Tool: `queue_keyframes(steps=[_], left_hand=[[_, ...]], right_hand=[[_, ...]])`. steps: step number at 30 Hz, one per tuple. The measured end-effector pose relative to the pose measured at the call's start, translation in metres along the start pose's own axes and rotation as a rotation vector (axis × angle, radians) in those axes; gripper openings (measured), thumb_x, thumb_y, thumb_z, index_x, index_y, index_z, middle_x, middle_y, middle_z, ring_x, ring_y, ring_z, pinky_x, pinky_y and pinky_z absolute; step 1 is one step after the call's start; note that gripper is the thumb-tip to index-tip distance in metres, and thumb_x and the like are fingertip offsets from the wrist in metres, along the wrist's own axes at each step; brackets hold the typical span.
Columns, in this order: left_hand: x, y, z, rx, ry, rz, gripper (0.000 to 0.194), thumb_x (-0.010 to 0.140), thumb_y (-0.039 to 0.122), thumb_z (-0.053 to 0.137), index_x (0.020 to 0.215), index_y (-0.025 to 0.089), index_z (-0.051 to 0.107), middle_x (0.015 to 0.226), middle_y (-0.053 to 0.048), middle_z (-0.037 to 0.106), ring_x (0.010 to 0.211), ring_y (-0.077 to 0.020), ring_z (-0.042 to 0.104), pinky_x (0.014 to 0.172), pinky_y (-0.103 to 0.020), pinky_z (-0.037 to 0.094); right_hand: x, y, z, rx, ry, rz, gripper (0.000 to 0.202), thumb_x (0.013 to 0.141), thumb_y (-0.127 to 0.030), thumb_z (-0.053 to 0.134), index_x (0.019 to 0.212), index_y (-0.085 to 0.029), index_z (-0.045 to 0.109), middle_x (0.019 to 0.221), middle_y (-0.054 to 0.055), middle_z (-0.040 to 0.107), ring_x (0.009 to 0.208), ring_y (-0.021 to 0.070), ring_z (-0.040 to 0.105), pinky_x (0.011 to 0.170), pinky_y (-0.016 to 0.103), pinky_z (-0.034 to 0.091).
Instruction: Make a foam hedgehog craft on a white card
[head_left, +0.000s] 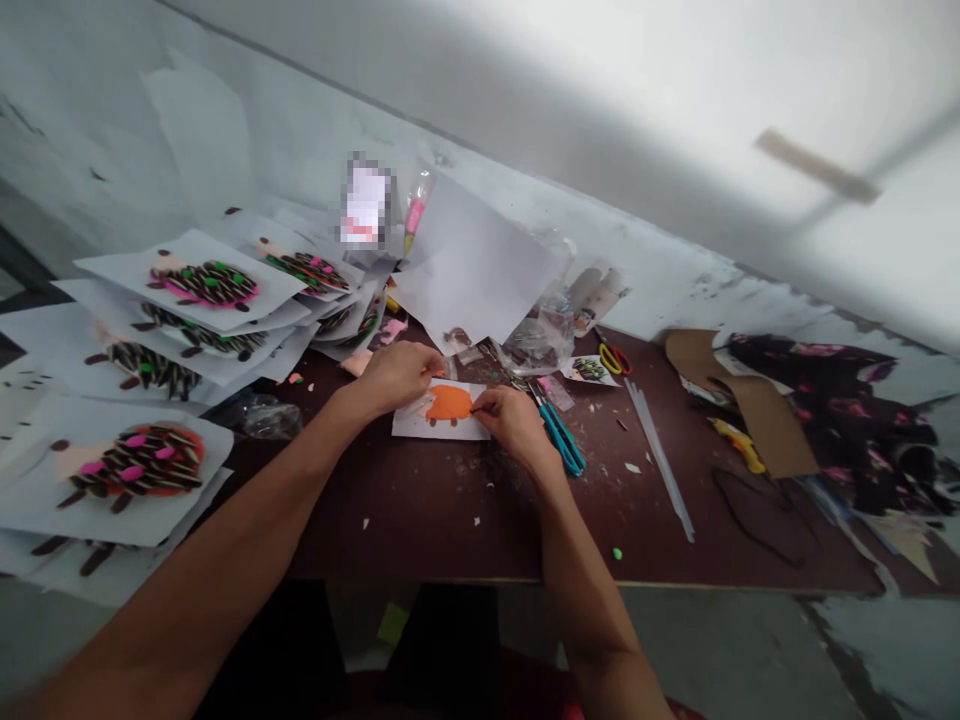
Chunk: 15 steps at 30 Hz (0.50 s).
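A small white paper card [405, 425] lies on the dark table in front of me, with an orange shape [448, 402] and small brown feet on it, like the body of a hedgehog. My left hand [403, 374] rests over the card's upper left corner, thumb and fingers pinched together; what they hold, if anything, I cannot make out. From the right, my right hand [511, 415] pinches a small dark piece [474, 409] at the orange shape's right edge.
Finished hedgehog pictures [202, 283] are stacked at the left. Teal-handled scissors [562, 440] lie beside my right hand, yellow-red scissors [615, 358] behind. Further right are translucent sticks [660, 460], a yellow glue gun or cutter [741, 446] and floral cloth [847, 420].
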<state>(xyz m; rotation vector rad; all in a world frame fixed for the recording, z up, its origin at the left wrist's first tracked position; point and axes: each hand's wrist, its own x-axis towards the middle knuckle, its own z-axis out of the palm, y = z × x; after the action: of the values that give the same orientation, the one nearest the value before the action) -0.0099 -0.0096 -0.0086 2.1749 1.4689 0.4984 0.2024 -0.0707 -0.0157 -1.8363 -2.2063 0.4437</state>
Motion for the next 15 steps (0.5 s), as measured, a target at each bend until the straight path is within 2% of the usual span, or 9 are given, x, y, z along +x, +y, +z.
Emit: queue_keyframes(steps=[4,10,15], left_hand=[[0.000,-0.001,0.003,-0.010,0.005,0.015,0.032,0.080,0.017,0.060,0.100,0.026,0.083,0.106,-0.008,0.080,0.097,-0.0264,0.069,0.083,-0.033,0.050],[0.001,-0.005,-0.002,0.035,-0.019,-0.004,0.030,0.086,0.024,0.058,0.104,0.025,0.082,0.106,-0.010,0.079,0.098,-0.0269,0.070,0.082,-0.032,0.049],[0.002,-0.013,-0.007,0.201,-0.054,-0.019,0.032,0.085,0.020,0.054,0.102,0.025,0.081,0.106,-0.012,0.079,0.097,-0.0281,0.070,0.081,-0.033,0.049]], right_hand=[[-0.001,-0.001,-0.001,-0.026,0.000,0.009,0.018,0.085,-0.014,0.067,0.094,-0.021,0.080,0.095,0.006,0.076,0.085,0.0180,0.065,0.076,0.027,0.044],[-0.002,-0.003,-0.003,-0.062,-0.006,0.053,0.022,0.086,-0.016,0.068,0.104,-0.022,0.079,0.095,0.006,0.077,0.085,0.0191,0.067,0.076,0.027,0.045],[-0.003,-0.004,-0.005,-0.073,-0.014,0.069,0.027,0.088,-0.013,0.065,0.109,-0.022,0.079,0.099,0.007,0.078,0.087,0.0198,0.069,0.077,0.027,0.046]])
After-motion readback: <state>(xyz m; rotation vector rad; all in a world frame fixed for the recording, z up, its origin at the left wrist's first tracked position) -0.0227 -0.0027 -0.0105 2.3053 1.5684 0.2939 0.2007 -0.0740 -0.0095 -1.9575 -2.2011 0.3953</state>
